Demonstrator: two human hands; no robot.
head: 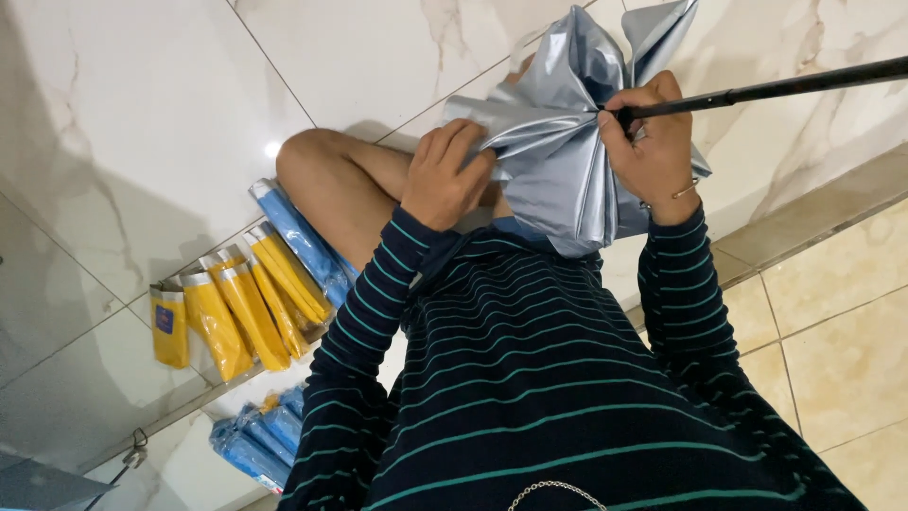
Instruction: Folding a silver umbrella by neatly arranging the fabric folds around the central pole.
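Sleeves, long, of yellow plastic point(236, 312), fanned on the white marble floor point(142, 114), blue plastic sleeves point(301, 237) beside, another blue bundle point(255, 440) below. Left hand point(445, 175), grip pinched together on the silver folded umbrella canopy point(558, 142) above the lap. Right hand point(653, 147), grip clamped on the umbrella's black metal shaft point(794, 87)

I'm seeing the silver umbrella point(558, 142) lying half-collapsed over the lap, far centre, its shiny fabric bunching in loose folds, while its black shaft point(785, 87) is slanting off to the far right.
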